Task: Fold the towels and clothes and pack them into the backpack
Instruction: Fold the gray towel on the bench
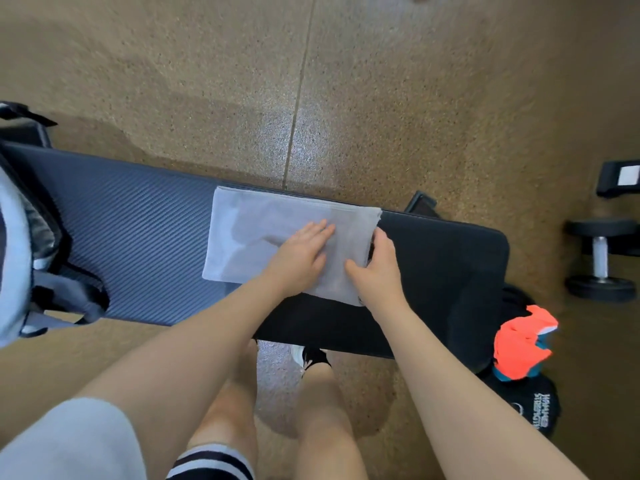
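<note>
White towel (277, 237) lies folded flat on dark padded surface (450, 258). Left hand (299, 254) presses it, fingers straight. Right hand (379, 268) grips towel's right edge, fingers curled under. Backpack (20, 251) at surface's left end; orange cloth (519, 344) right; dumbbell (601, 259) beyond.

A single wide-angle view from the person's head looks steeply down and slightly forward, close over the worktop (450, 271), which runs across the middle of the frame from left to right. Both forearms reach in from the bottom edge, the person's own legs and shoes show directly beneath the lens, and the speckled floor (242, 81) fills the upper half beyond the worktop. Straight lines bow toward the edges, where the backpack (20, 237) at far left and a dumbbell (601, 259) at far right are cut off or stretched.
</note>
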`<state>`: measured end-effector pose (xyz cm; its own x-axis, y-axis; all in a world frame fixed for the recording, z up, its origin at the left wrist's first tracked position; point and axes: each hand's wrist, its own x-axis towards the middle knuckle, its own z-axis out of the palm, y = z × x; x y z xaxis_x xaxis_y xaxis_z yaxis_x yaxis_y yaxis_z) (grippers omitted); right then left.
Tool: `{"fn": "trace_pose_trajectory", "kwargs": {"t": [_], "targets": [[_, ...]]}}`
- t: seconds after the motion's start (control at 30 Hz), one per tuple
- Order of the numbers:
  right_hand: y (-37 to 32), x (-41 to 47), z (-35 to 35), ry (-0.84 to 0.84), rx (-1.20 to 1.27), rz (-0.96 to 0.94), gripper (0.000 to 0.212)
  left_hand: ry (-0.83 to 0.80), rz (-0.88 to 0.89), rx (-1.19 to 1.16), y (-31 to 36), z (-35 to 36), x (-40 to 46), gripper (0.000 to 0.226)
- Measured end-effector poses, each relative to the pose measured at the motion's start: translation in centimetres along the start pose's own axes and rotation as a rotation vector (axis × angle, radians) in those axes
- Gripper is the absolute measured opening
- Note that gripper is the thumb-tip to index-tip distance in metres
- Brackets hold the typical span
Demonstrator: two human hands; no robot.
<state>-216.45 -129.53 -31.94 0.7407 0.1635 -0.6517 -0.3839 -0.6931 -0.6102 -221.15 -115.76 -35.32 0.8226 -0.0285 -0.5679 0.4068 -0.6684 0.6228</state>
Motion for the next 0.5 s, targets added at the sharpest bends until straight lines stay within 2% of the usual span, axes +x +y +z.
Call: {"fn": "trace_pose_trajectory", "kwargs": {"t": [0.1,0.13,0.2,0.3,0.37,0.43,0.47,0.5], "targets": [[-2.7,-0.7,1.5,-0.131,-0.11,-0.138,0.074,0.046,-0.155,-0.799,0.6,-2.6,-1.4,0.037],[-3.6,-0.8,2.2,-0.19,-0.14,-0.149,0.076,0.064,-0.189,-0.947,0.6,-3.1,-1.9,0.034],[-5.0,-0.9,3.7,-0.32,-0.147,-0.14,0.079,0.111,-0.246,-0.988,-0.1,-3.9,-2.4,0.035],[-6.0,-0.3,5.7,-0.4,-0.245,-0.211,0.066,0.22,-0.292,-0.86,-2.6,-4.5,-2.3,0.03],[-5.9,0.1,6.2,-0.28,-0.449,-0.352,0.058,0.239,-0.334,-0.836,-4.3,-4.7,-2.0,0.032],[-5.4,1.1,6.5,-0.125,-0.696,-0.529,0.062,0.239,-0.372,-0.814,-5.8,-4.5,-1.6,0.03],[-5.1,1.6,6.6,-0.119,-0.809,-0.589,0.069,0.238,-0.378,-0.797,-6.2,-4.5,-1.4,0.028],[-4.9,2.0,6.6,-0.188,-0.903,-0.591,0.077,0.239,-0.376,-0.776,-6.5,-4.5,-1.2,0.028]]}}
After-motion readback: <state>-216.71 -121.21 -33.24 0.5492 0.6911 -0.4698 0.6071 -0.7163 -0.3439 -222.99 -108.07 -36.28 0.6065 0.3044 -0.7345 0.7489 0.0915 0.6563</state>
